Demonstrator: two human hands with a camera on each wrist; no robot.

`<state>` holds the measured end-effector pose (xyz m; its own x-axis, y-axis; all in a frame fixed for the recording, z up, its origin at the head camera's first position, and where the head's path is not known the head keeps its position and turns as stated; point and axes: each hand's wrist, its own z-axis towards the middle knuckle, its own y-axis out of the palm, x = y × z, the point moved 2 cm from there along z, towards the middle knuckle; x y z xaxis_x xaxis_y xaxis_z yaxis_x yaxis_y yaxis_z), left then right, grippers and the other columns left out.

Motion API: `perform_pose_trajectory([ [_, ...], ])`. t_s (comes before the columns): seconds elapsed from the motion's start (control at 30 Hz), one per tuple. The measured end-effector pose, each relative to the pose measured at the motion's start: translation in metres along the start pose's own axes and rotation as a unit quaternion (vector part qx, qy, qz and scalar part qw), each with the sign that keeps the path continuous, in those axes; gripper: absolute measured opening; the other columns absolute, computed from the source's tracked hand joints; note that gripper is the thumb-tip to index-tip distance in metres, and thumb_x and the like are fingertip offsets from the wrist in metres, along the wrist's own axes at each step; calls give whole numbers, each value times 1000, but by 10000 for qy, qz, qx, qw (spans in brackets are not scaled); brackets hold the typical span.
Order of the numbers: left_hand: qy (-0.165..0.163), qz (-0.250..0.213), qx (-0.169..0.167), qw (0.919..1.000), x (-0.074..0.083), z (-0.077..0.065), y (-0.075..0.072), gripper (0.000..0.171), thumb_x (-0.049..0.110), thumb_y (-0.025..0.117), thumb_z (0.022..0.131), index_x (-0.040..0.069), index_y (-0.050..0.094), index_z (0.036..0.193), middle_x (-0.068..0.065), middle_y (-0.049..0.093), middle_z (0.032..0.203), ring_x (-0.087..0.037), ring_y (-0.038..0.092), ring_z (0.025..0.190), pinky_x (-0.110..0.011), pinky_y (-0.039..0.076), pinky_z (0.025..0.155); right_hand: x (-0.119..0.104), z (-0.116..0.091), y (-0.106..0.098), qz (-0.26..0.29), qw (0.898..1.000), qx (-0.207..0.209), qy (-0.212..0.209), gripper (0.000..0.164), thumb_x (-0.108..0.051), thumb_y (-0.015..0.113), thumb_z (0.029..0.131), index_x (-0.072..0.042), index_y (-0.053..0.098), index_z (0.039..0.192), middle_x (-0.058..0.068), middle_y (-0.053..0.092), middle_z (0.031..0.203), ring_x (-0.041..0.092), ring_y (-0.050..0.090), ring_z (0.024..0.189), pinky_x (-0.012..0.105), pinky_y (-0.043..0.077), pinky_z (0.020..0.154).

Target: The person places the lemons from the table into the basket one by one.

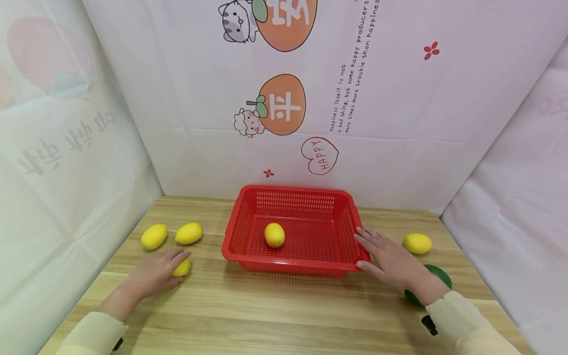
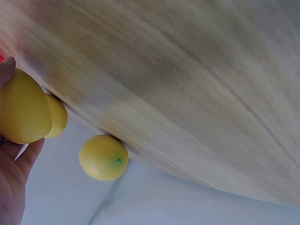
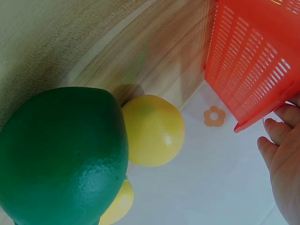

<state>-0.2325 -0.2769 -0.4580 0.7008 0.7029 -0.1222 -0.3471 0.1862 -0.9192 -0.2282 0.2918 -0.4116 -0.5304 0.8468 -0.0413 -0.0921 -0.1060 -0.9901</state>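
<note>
On the tabletop (image 1: 266, 315), only the head view shows the basket's (image 1: 297, 264) lemon (image 1: 274, 235).

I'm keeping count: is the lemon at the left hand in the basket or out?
Out: the left hand grips the lemon to the left of the red basket, outside its rim.

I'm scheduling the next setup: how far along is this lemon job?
Apparently early. Done: one lemon lies in the red basket. In hand: the left hand grips another lemon; the right hand touches the basket. Probably left: two lemons beyond the left hand, and two more lemons near the green fruit.
</note>
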Motion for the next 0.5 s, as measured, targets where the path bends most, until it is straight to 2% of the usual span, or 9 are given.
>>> perform_pose_trajectory([
  [0.27, 433, 122, 551, 9975, -5, 6, -5, 72, 17, 93, 59, -7, 60, 118, -22, 63, 110, -34, 64, 89, -46, 56, 74, 1, 0, 0, -6, 10000, -9, 17, 83, -66, 46, 91, -8, 39, 149, 12, 33, 155, 37, 33, 139, 54, 35, 107],
  [0.5, 674, 169, 883, 9937, -3, 13, -10, 78, 10, 92, 55, -8, 56, 122, -27, 61, 114, -40, 61, 99, -56, 52, 81, 0, 0, 0, 19, 10000, -26, 31, 83, -66, 46, 91, -8, 39, 149, 12, 32, 155, 36, 32, 139, 54, 35, 107],
])
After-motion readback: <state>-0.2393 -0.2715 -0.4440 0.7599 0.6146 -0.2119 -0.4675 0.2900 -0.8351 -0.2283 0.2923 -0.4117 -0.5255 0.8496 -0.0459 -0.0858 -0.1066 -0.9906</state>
